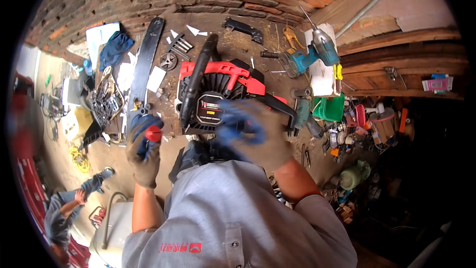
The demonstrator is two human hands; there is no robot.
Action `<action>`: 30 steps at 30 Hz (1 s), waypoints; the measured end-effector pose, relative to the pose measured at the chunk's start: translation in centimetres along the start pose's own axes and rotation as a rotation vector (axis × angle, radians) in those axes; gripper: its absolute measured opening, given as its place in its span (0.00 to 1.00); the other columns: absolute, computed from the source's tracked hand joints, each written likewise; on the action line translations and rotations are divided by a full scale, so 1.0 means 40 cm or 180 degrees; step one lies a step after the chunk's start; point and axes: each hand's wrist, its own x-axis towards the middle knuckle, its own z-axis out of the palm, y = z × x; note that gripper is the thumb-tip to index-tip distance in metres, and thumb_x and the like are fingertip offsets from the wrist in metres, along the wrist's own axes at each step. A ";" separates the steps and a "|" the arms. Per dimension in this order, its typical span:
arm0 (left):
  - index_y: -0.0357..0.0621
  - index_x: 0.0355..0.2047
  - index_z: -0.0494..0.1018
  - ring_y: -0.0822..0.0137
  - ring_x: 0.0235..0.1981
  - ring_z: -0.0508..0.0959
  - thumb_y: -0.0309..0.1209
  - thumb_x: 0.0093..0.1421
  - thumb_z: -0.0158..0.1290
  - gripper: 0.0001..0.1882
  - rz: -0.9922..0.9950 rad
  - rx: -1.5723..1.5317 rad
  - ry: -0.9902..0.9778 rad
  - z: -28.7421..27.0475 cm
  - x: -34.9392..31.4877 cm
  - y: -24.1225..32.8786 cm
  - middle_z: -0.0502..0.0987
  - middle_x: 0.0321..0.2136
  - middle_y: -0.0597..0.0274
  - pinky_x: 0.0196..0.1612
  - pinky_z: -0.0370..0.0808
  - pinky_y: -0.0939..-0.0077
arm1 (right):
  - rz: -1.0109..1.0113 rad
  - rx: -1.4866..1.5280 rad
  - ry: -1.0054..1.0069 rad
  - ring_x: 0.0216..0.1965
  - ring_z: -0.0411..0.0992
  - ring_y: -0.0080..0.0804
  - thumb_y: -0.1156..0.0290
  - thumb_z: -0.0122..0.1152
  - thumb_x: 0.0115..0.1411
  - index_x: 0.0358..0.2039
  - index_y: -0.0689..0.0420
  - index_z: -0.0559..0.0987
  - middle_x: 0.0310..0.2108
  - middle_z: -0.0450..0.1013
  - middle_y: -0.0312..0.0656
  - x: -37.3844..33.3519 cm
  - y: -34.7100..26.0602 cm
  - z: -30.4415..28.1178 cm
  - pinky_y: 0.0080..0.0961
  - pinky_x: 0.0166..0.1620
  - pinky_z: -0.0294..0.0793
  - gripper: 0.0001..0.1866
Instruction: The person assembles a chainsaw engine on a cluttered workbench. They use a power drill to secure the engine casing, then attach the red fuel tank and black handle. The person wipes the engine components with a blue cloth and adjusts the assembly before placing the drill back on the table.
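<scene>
A red and black chainsaw (223, 77) rests on the workbench, its black front handle upright and no guide bar visible on it. My left hand (144, 151), in a grey-and-blue glove, is closed around a small red round piece (153, 133) beside the chainsaw's near left corner. The rest of that piece, if there is more, is hidden in the fingers. My right hand (258, 129), gloved alike, hovers over the near right side of the chainsaw. Motion smears its fingers, so whether they hold anything cannot be made out.
A long black guide bar (146, 62) lies left of the chainsaw, near a tray of chain (106, 102). A blue cordless driver (312, 55), a black handle (243, 29) and a green bin (329, 108) are to the right or behind. Another person (69, 213) is at lower left.
</scene>
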 end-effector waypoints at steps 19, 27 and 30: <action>0.30 0.47 0.74 0.72 0.40 0.74 0.34 0.66 0.52 0.18 -0.0309 -0.0328 -0.0002 0.005 -0.002 -0.024 0.77 0.41 0.61 0.45 0.72 0.75 | 0.1625 0.1723 0.3403 0.26 0.74 0.23 0.61 0.63 0.63 0.50 0.62 0.79 0.33 0.79 0.41 -0.241 0.521 -0.474 0.21 0.34 0.77 0.20; 0.31 0.53 0.74 0.62 0.52 0.76 0.41 0.69 0.48 0.24 -0.0566 -0.0022 0.0461 -0.030 -0.086 -0.004 0.79 0.48 0.55 0.58 0.68 0.66 | 0.1389 0.0304 0.1245 0.35 0.78 0.27 0.65 0.57 0.65 0.49 0.59 0.80 0.36 0.80 0.40 0.268 0.959 -0.662 0.25 0.40 0.80 0.15; 0.31 0.50 0.75 0.66 0.48 0.75 0.44 0.67 0.50 0.25 -0.0506 0.0503 0.0788 0.038 -0.154 0.150 0.79 0.46 0.59 0.53 0.70 0.70 | 0.1157 -0.0724 0.0567 0.36 0.78 0.30 0.65 0.56 0.65 0.48 0.59 0.80 0.37 0.80 0.42 0.422 0.939 -0.622 0.26 0.41 0.79 0.15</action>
